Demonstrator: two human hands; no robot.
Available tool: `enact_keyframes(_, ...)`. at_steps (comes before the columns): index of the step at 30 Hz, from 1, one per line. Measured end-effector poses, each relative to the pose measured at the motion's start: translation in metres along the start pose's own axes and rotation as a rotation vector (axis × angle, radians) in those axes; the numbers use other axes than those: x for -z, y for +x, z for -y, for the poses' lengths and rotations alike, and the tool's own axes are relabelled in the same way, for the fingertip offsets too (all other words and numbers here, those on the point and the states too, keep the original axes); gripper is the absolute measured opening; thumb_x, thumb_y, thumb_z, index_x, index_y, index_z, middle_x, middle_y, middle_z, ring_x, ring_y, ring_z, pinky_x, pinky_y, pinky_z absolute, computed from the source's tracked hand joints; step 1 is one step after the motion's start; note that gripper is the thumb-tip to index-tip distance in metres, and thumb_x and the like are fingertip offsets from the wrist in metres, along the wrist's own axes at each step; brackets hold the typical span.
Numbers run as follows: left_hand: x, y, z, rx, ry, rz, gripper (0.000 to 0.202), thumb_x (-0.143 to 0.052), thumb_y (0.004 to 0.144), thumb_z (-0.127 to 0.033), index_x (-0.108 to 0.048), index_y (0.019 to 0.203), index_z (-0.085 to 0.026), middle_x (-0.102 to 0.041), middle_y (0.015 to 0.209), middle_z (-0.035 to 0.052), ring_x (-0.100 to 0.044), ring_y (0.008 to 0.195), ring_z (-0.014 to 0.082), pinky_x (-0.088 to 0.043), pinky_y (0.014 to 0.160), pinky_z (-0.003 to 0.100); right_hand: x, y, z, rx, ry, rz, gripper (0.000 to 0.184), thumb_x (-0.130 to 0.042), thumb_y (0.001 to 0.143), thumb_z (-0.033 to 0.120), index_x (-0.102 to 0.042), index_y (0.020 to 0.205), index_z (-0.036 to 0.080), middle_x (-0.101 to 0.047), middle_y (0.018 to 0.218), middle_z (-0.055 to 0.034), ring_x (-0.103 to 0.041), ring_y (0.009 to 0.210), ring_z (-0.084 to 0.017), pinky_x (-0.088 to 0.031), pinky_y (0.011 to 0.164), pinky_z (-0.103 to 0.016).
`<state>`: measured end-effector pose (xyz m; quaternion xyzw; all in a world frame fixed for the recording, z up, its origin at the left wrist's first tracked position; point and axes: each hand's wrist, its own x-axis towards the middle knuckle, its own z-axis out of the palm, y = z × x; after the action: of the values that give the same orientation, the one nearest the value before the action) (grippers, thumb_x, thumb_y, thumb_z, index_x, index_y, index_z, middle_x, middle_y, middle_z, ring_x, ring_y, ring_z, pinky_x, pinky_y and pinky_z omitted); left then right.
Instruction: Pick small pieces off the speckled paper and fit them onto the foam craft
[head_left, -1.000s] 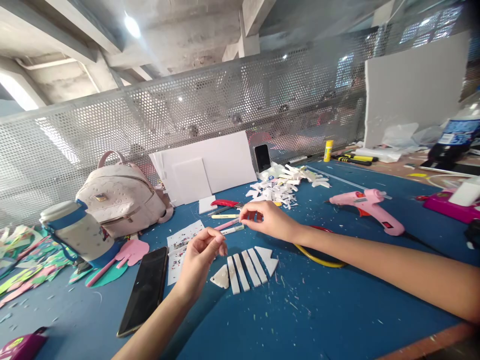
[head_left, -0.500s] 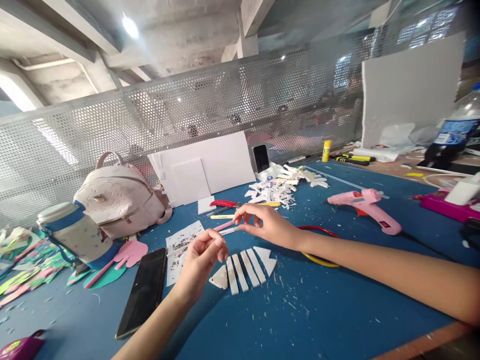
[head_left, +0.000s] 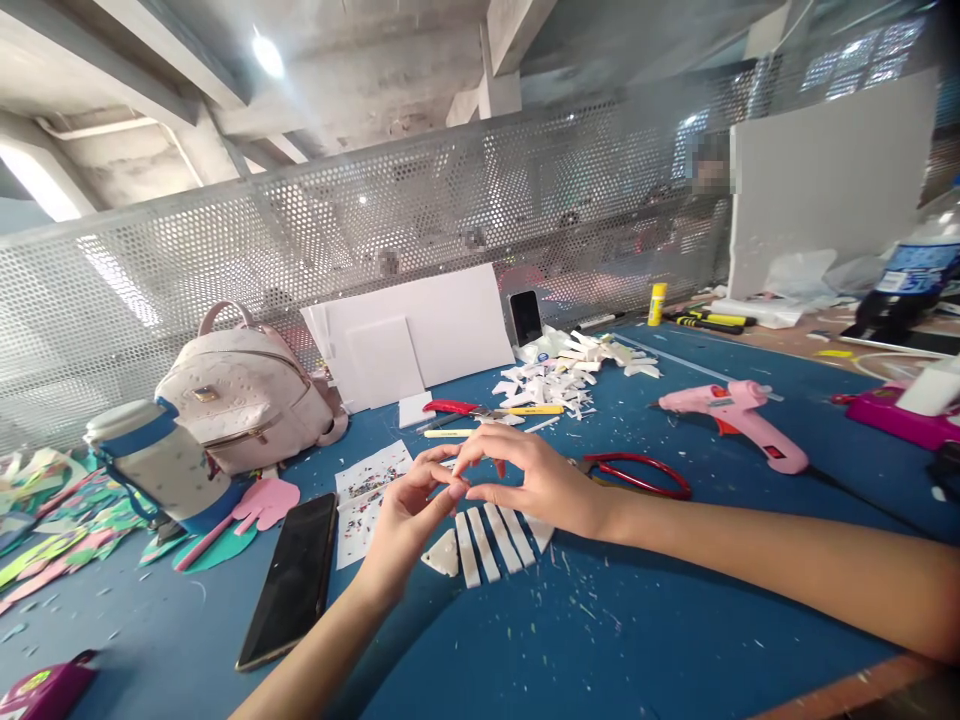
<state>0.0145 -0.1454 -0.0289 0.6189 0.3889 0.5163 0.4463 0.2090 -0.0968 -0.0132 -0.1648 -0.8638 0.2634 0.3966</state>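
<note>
As fingertips [head_left: 455, 490] press together, left hand [head_left: 409, 512] and right hand [head_left: 534, 482] hover over foam strips' [head_left: 486, 532] far ends

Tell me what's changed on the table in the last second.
The right hand drew back from the pens and now meets the left hand fingertip to fingertip above the white strips. Whether either holds anything cannot be told. Strips, phone, glue gun and backpack lie as before.
</note>
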Motion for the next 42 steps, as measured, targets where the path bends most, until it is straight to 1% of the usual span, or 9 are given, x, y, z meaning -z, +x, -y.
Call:
enact_keyframes(3,0.0,0.001,-0.002,0.01,0.03,-0.037,0.023,-0.07,0.084,-0.034,-0.069,0.069,-0.016,-0.06,0.123,0.013,-0.053,0.117,0.0302,-0.047,0.082,0.032,-0.001,0.001,-0.006,-0.055,0.06,0.011,0.014,-0.065,0.091,0.027,-0.065,0.104,0.023,-0.069,0.097,-0.0018,-0.063,0.085,-0.015,-0.048,0.072,-0.028)
enact_keyframes(7,-0.001,0.0,-0.002,0.02,0.024,-0.088,0.023,-0.069,0.083,-0.037,-0.07,0.074,-0.016,-0.061,0.121,0.0141,-0.049,0.121,0.0314,-0.045,0.064,0.024,0.004,0.003,-0.009,-0.036,0.023,-0.039,0.009,-0.064,0.092,0.028,-0.068,0.089,0.021,-0.069,0.085,-0.0009,-0.061,0.078,-0.014,-0.047,0.072,-0.029)
enact_keyframes(11,0.004,0.003,0.004,0.031,0.038,-0.157,0.024,-0.071,0.081,-0.039,-0.07,0.077,-0.016,-0.062,0.111,0.0111,-0.059,0.091,0.0197,-0.043,0.059,0.022,0.014,0.008,-0.011,0.004,-0.08,-0.096,0.01,-0.066,0.09,0.025,-0.068,0.083,0.019,-0.066,0.081,-0.0002,-0.058,0.072,-0.012,-0.046,0.07,-0.027)
enact_keyframes(14,0.011,0.006,0.011,0.018,0.059,-0.231,0.026,-0.071,0.08,-0.042,-0.071,0.077,-0.016,-0.064,0.105,0.0079,-0.056,0.073,0.0122,-0.042,0.057,0.021,0.02,0.009,-0.015,0.002,-0.11,-0.127,0.008,-0.065,0.09,0.023,-0.068,0.084,0.018,-0.064,0.081,-0.0006,-0.056,0.07,-0.011,-0.046,0.066,-0.025)
enact_keyframes(24,0.025,0.013,0.017,-0.012,0.228,-0.352,0.028,-0.072,0.078,-0.043,-0.071,0.072,-0.016,-0.068,0.094,0.008,-0.061,0.077,0.0157,-0.043,0.056,0.021,0.021,0.008,-0.041,-0.02,-0.235,-0.111,0.006,-0.062,0.091,0.022,-0.066,0.087,0.019,-0.063,0.083,-0.001,-0.058,0.074,-0.012,-0.045,0.069,-0.026)
enact_keyframes(28,0.03,0.02,0.018,-0.071,0.445,-0.309,0.022,-0.068,0.08,-0.039,-0.07,0.074,-0.017,-0.068,0.097,0.0077,-0.062,0.078,0.0159,-0.044,0.056,0.021,0.016,0.013,-0.052,-0.046,-0.331,-0.078,0.005,-0.063,0.09,0.02,-0.067,0.088,0.02,-0.065,0.088,-0.0023,-0.059,0.082,-0.016,-0.045,0.073,-0.028)
enact_keyframes(34,0.032,0.036,0.022,-0.153,0.703,-0.21,0.013,-0.063,0.082,-0.029,-0.07,0.077,-0.019,-0.069,0.096,0.005,-0.06,0.069,0.0125,-0.044,0.057,0.022,-0.005,0.027,-0.058,0.025,-0.357,0.084,0.008,-0.063,0.09,0.017,-0.068,0.094,0.022,-0.068,0.098,-0.003,-0.06,0.097,-0.019,-0.046,0.079,-0.03)
enact_keyframes(37,0.033,0.041,0.021,-0.193,0.746,-0.205,0.011,-0.063,0.083,-0.026,-0.07,0.078,-0.02,-0.069,0.096,0.0039,-0.061,0.071,0.0126,-0.043,0.058,0.022,-0.012,0.034,-0.062,0.015,-0.273,0.068,0.009,-0.06,0.093,0.024,-0.067,0.097,0.02,-0.069,0.096,-0.0038,-0.063,0.09,-0.019,-0.046,0.078,-0.03)
enact_keyframes(42,0.034,0.046,0.019,-0.21,0.758,-0.202,0.012,-0.064,0.084,-0.029,-0.07,0.078,-0.02,-0.068,0.094,0.0034,-0.062,0.075,0.014,-0.043,0.059,0.023,-0.02,0.043,-0.08,-0.081,0.057,0.017,0.014,-0.067,0.089,0.03,-0.069,0.096,0.018,-0.072,0.085,-0.0026,-0.066,0.077,-0.016,-0.047,0.069,-0.025)
